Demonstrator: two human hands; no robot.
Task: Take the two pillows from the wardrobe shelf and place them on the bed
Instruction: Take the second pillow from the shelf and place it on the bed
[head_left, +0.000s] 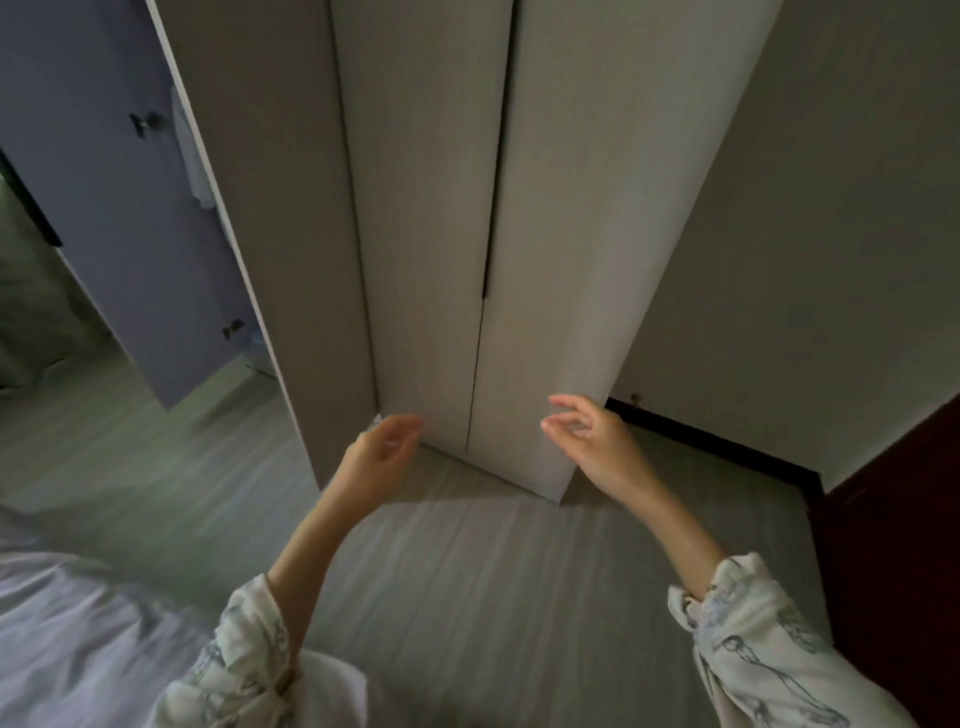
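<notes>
A tall grey wardrobe (571, 218) stands in front of me with its two front doors shut; a dark gap runs between them. No pillows show. My left hand (387, 447) reaches toward the bottom of the left door, fingers loosely curled and holding nothing. My right hand (587, 431) hovers in front of the lower right door, fingers spread and empty. The bed (67, 634), with a rumpled white sheet, fills the lower left corner.
Another wardrobe door (114, 208) hangs open at the left, hinges on its inner face. The floor (467, 571) is grey plank. A white wall (831, 260) with dark skirting is at the right, and a dark red wooden door (904, 545) at the far right.
</notes>
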